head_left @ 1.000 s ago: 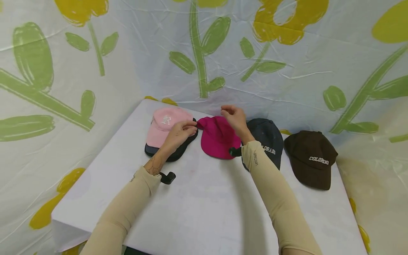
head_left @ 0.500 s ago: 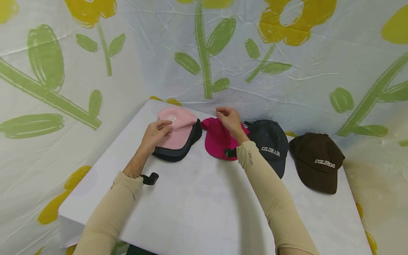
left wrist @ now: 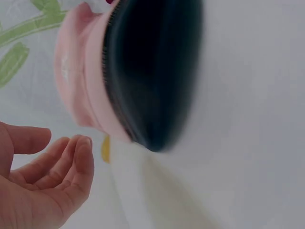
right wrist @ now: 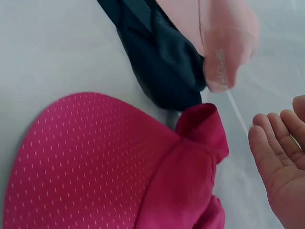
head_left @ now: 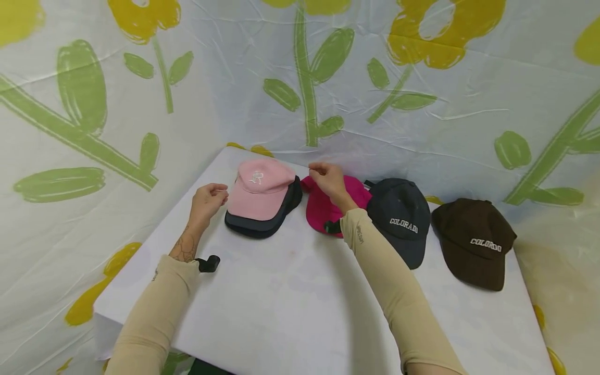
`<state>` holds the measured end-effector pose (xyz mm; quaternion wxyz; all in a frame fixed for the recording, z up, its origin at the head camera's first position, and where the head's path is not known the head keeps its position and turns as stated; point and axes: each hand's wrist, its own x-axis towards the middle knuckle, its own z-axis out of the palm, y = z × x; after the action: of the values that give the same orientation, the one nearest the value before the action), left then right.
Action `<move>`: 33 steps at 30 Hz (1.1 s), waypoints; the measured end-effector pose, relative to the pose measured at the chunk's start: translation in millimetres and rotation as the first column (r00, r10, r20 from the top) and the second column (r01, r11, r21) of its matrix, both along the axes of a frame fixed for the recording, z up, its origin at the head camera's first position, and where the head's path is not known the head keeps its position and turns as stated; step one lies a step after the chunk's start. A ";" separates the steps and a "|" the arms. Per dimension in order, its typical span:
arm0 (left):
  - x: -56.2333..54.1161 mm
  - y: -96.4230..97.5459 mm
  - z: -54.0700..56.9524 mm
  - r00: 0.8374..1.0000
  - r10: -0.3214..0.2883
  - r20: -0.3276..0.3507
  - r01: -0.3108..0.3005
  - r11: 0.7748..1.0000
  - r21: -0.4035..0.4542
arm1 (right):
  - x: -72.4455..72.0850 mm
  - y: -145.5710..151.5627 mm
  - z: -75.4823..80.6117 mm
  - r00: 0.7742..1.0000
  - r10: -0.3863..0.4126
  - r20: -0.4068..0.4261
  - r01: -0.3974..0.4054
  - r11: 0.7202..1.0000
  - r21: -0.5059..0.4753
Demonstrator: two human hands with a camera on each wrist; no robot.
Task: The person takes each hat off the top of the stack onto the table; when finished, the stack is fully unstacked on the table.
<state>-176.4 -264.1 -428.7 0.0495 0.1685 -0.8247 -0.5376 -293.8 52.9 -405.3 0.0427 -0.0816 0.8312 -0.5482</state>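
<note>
A pink cap (head_left: 260,188) with a small white emblem lies on top of a dark navy cap (head_left: 262,229), whose brim and side show below and to the right. Just left of the pair is my left hand (head_left: 206,204), fingers loosely bent and holding nothing; the left wrist view shows a gap between fingertips and pink cap. My right hand (head_left: 330,182) hovers over the magenta cap (head_left: 320,211), partly hiding it. In the right wrist view its relaxed fingers (right wrist: 267,152) are apart from the magenta cap, with nothing in them.
Right of the magenta cap lies a dark navy COLORADO cap (head_left: 399,216), then a dark brown cap (head_left: 475,242) with white lettering. All rest on a white table (head_left: 281,302). Behind it hangs a white flower-printed sheet (head_left: 234,94).
The left hand has moved left, from between the pink and magenta caps, across the pink cap to its left side. The right hand has shifted slightly left above the magenta cap.
</note>
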 end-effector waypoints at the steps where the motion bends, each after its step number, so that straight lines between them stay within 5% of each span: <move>1: 0.8 -1.2 -3.6 1.000 0.003 0.007 -0.003 1.000 -0.018 | -0.2 -1.9 -1.2 1.000 0.004 0.005 -0.004 1.000 0.001; 9: 1.2 -0.6 -23.5 0.999 -0.009 0.034 0.013 0.991 -0.133 | 1.3 -17.5 -8.1 0.997 0.058 0.053 -0.058 0.998 0.002; 15: 1.9 2.2 -31.8 0.997 -0.017 0.079 0.028 0.991 -0.134 | 3.6 -25.6 -15.0 0.991 0.086 0.105 -0.085 0.996 -0.013; 23: 3.2 3.1 -31.9 0.996 -0.011 0.090 0.021 0.993 -0.116 | 0.1 -33.8 -25.7 0.991 0.067 0.118 -0.068 0.998 0.009; 33: -2.1 6.6 -30.6 0.996 -0.025 0.090 0.032 0.997 -0.075 | -4.8 -44.2 -32.4 0.959 0.046 0.280 -0.012 0.992 -0.123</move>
<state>-178.6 -257.5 -459.3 0.0113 0.1785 -0.8483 -0.4984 -298.6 8.6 -437.8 0.1636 -0.0173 0.7809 -0.6026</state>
